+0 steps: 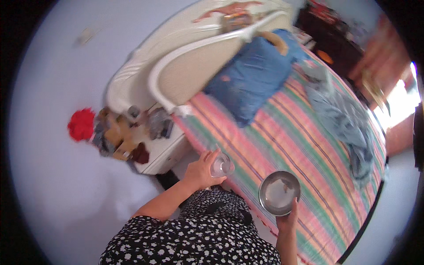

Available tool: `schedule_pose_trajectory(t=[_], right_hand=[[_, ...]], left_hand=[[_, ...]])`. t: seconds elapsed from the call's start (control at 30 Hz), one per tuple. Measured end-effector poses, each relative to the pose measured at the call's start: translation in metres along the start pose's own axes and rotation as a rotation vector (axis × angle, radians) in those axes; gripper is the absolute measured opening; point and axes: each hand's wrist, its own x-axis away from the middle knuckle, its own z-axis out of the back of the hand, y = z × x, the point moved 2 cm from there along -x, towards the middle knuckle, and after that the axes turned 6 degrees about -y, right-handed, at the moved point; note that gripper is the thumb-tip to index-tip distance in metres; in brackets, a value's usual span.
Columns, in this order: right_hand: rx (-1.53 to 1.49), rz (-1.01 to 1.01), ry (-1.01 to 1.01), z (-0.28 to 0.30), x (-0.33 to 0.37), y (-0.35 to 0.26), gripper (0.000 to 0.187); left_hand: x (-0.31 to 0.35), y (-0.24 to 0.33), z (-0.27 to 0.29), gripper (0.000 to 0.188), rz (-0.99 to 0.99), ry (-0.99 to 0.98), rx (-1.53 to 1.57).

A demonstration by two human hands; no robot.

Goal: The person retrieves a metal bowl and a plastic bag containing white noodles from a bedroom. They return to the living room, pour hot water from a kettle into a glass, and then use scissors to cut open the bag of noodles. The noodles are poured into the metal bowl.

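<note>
Metal bowl [265, 194] is in the right hand [288, 218], in front of the body and to its right, with the bed [318, 194] behind it in my view. From my distant seat I see this hand clamped on the near side of the bowl, the thumb laid up to the rim. Something pale, with a brownish patch, shows inside; what it is, I cannot tell.

The left hand [201, 171] is closed around a clear cup [221, 165], near the edge of the bed. Whether the cup contains something, I also cannot tell. Both hands are well apart from each other.

For holding these two well, I would advise to keep the bowl level, because a grip on only one side can let the far rim sink. More fingers spread under the base would help, I think. The cup I would keep upright, with a soft but sure grip, and away from the bedside cabinet [161, 154].
</note>
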Motion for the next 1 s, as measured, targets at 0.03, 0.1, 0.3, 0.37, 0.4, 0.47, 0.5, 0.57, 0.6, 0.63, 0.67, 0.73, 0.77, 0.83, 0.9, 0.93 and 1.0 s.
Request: schedule_pose_trajectory(t=[0.03, 0.1, 0.3, 0.37, 0.4, 0.47, 0.5, 0.57, 0.6, 0.63, 0.67, 0.73, 0.77, 0.83, 0.9, 0.93, 1.0], right_hand=[[-0.030, 0.041, 0.044, 0.018, 0.009, -0.008, 0.054], [-0.106, 0.135, 0.119, 0.038, 0.031, -0.020, 0.053], [-0.362, 0.527, 0.356, 0.127, 0.091, -0.041, 0.056], [-0.433, 0.628, 0.459, 0.140, 0.121, -0.049, 0.057], [-0.464, 0.677, 0.502, 0.148, 0.136, -0.053, 0.057], [-0.515, 0.788, 0.552, 0.164, 0.171, -0.052, 0.057], [-0.540, 0.835, 0.597, 0.174, 0.191, -0.052, 0.056], [-0.630, 0.909, 0.681, 0.187, 0.222, -0.055, 0.056], [-0.655, 0.953, 0.703, 0.202, 0.239, -0.054, 0.056], [-0.678, 0.997, 0.723, 0.220, 0.256, -0.053, 0.056], [-0.693, 1.047, 0.743, 0.238, 0.276, -0.057, 0.057], [-0.713, 1.136, 0.841, 0.251, 0.308, -0.064, 0.057], [-0.741, 1.138, 0.880, 0.270, 0.324, -0.066, 0.057], [-0.702, 1.137, 0.867, 0.321, 0.371, -0.070, 0.054], [-0.767, 1.181, 0.938, 0.365, 0.416, -0.081, 0.054], [-0.801, 1.198, 0.963, 0.381, 0.433, -0.090, 0.054], [-0.807, 1.214, 1.052, 0.408, 0.471, -0.114, 0.053]], left_hand=[[-0.011, 0.018, -0.012, 0.093, -0.071, -0.055, -0.001], [-0.027, 0.054, -0.030, 0.094, -0.239, -0.142, 0.003], [-0.070, 0.203, -0.096, 0.092, -0.726, -0.339, -0.146], [-0.067, 0.255, -0.120, 0.093, -0.907, -0.369, -0.159], [-0.064, 0.279, -0.134, 0.094, -0.996, -0.378, -0.150], [-0.048, 0.320, -0.157, 0.093, -1.149, -0.414, -0.122], [-0.034, 0.343, -0.171, 0.092, -1.218, -0.430, -0.103], [-0.006, 0.391, -0.192, 0.092, -1.296, -0.511, -0.101], [0.014, 0.418, -0.202, 0.092, -1.306, -0.574, -0.106], [0.033, 0.441, -0.216, 0.091, -1.349, -0.585, -0.125], [0.052, 0.464, -0.230, 0.091, -1.385, -0.600, -0.141], [0.089, 0.500, -0.258, 0.093, -1.454, -0.660, -0.168], [0.108, 0.519, -0.272, 0.094, -1.457, -0.685, -0.172], [0.156, 0.563, -0.302, 0.095, -1.450, -0.725, -0.166], [0.200, 0.602, -0.346, 0.095, -1.462, -0.792, -0.146], [0.219, 0.621, -0.363, 0.095, -1.462, -0.818, -0.142], [0.259, 0.658, -0.389, 0.095, -1.452, -0.883, -0.093]])
